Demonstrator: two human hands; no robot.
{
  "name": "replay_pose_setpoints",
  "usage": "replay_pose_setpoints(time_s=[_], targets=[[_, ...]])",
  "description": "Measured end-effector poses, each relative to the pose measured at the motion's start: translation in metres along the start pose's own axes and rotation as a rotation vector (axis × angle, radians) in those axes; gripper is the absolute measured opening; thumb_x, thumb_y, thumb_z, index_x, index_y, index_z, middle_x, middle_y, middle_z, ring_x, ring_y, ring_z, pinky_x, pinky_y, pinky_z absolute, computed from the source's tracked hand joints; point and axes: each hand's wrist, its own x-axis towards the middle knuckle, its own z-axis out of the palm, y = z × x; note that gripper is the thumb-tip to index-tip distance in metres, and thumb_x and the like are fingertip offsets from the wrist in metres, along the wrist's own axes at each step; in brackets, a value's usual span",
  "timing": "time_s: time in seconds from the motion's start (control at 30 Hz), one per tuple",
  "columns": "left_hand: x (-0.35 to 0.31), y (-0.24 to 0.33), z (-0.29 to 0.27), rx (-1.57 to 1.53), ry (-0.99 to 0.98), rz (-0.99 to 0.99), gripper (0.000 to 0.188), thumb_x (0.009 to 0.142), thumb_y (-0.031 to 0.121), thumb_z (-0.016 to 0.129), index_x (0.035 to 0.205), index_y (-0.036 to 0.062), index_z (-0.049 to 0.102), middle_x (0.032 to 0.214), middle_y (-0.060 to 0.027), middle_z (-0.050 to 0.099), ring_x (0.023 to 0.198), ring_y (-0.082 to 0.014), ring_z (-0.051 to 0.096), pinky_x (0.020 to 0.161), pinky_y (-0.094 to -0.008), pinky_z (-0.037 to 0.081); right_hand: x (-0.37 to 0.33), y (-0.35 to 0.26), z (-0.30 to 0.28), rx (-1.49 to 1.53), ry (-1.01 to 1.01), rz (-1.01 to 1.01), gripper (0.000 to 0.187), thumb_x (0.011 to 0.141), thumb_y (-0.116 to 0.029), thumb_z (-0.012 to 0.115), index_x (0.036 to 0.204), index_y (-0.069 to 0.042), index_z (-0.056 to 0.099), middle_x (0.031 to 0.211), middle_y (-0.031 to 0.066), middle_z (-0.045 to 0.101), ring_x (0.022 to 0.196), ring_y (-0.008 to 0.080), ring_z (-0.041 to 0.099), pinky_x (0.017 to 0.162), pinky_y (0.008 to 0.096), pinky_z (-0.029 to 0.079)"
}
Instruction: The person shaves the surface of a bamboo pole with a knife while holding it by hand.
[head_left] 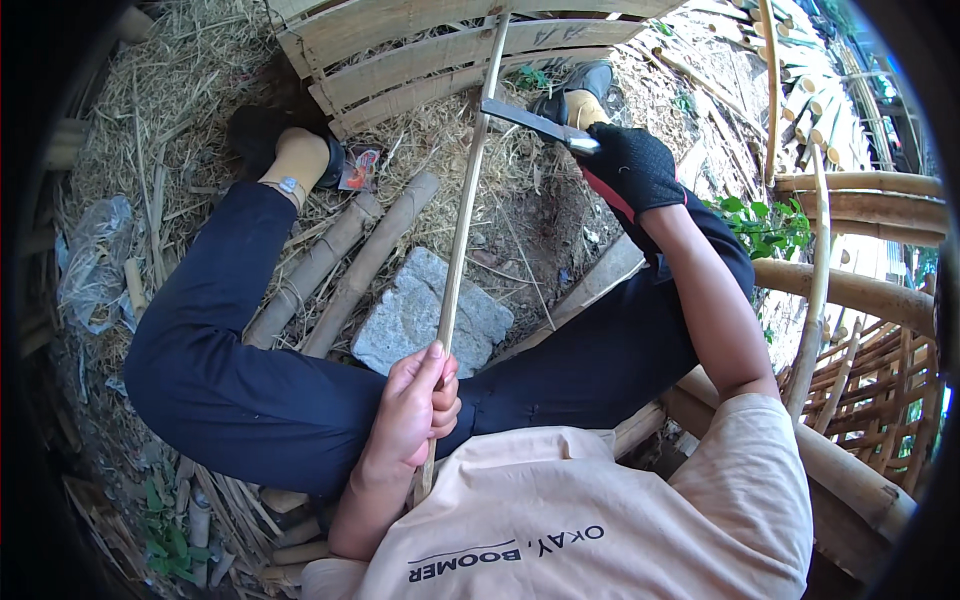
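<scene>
My bare left hand (413, 405) is wrapped round the near part of a long, thin bamboo strip (466, 205). The strip runs away from my body, and its far end lies against a wooden slatted crate (420, 55). On my right hand (640, 168) is a black glove with the fingers closed on the handle of a knife (535, 120). Its flat, dark blade points left, and the tip meets the strip or overlaps it near the crate. Whether the edge bites into the strip, I cannot tell.
A grey stone block (425, 305) lies between my legs, beside two bamboo poles (375, 265). Straw covers the ground. A clear plastic bag (97, 260) is at the left. Thick bamboo poles (850, 290) and a woven bamboo basket (870, 400) stand at the right.
</scene>
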Motion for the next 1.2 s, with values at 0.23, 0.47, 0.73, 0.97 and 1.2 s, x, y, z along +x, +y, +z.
replay_pose_setpoints(time_s=[0.23, 0.47, 0.73, 0.97, 1.2], targets=[[0.002, 0.004, -0.002, -0.075, -0.075, -0.015, 0.035, 0.108, 0.033, 0.036, 0.082, 0.0116, 0.044, 0.054, 0.0089, 0.023, 0.040, -0.0010, 0.017, 0.033, -0.0203, 0.015, -0.038, -0.060, -0.003, 0.227, -0.249, -0.302, 0.026, 0.078, -0.036, 0.073, 0.095, -0.016, 0.073, 0.073, 0.0158, 0.067, 0.072, 0.0355, 0.067, 0.065, 0.0447, 0.052], [0.004, 0.002, -0.004, -0.139, -0.113, -0.073, 0.036, 0.108, 0.036, 0.036, 0.081, 0.0127, 0.043, 0.054, 0.0085, 0.022, 0.040, -0.0013, 0.016, 0.033, -0.0202, 0.015, -0.061, -0.080, -0.014, 0.175, -0.534, -0.392, 0.022, 0.078, -0.032, 0.066, 0.087, -0.013, 0.072, 0.077, 0.0167, 0.069, 0.075, 0.0362, 0.068, 0.070, 0.0457, 0.054], [0.003, -0.002, -0.001, -0.061, -0.065, -0.059, 0.036, 0.107, 0.036, 0.037, 0.081, 0.0134, 0.042, 0.053, 0.0085, 0.021, 0.039, -0.0013, 0.015, 0.033, -0.0205, 0.014, -0.026, -0.047, 0.002, 0.036, -0.320, -0.237, 0.017, 0.079, -0.027, 0.066, 0.086, -0.013, 0.071, 0.073, 0.0158, 0.068, 0.073, 0.0358, 0.068, 0.069, 0.0459, 0.054], [0.004, 0.001, 0.001, -0.039, -0.038, -0.028, 0.035, 0.107, 0.036, 0.037, 0.080, 0.0137, 0.041, 0.053, 0.0087, 0.022, 0.039, -0.0014, 0.016, 0.033, -0.0205, 0.013, -0.018, -0.047, -0.001, -0.014, -0.234, -0.170, 0.016, 0.080, -0.027, 0.062, 0.086, -0.016, 0.073, 0.077, 0.0130, 0.070, 0.076, 0.0322, 0.070, 0.070, 0.0448, 0.055], [-0.002, 0.004, -0.002, -0.066, -0.068, -0.033, 0.035, 0.108, 0.034, 0.036, 0.081, 0.0125, 0.042, 0.054, 0.0088, 0.022, 0.040, -0.0012, 0.017, 0.034, -0.0205, 0.014, -0.001, -0.003, -0.004, 0.012, -0.048, -0.064, 0.023, 0.083, -0.032, 0.065, 0.094, -0.015, 0.074, 0.081, 0.0172, 0.070, 0.075, 0.0355, 0.069, 0.070, 0.0439, 0.054]])
